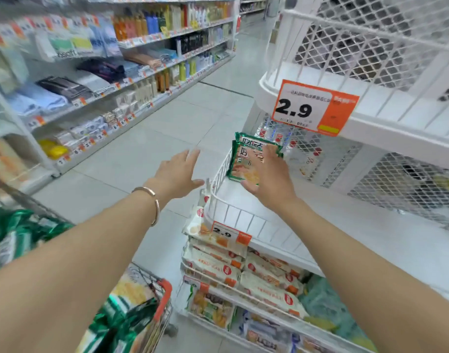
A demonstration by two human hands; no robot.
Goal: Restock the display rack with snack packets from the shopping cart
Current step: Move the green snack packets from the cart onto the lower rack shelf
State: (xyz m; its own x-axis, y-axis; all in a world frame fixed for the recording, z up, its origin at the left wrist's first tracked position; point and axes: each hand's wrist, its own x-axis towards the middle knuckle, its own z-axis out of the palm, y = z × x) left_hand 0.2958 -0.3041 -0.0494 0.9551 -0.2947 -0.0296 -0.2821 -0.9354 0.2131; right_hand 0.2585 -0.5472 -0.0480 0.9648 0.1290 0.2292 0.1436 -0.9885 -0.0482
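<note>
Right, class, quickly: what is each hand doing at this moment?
Left hand: open, fingers spread, holding nothing.
Right hand: open, straight fingers laid flat on the green snack packet.

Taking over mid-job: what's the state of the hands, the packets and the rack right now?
Left hand: open, holds nothing, in the air beside the rack.
Right hand: flat on a green packet standing at the middle tier's far rim.
Done: that packet looks placed; the lower tiers are full.
Left: the middle tier is mostly bare; the cart holds more green ones.
</note>
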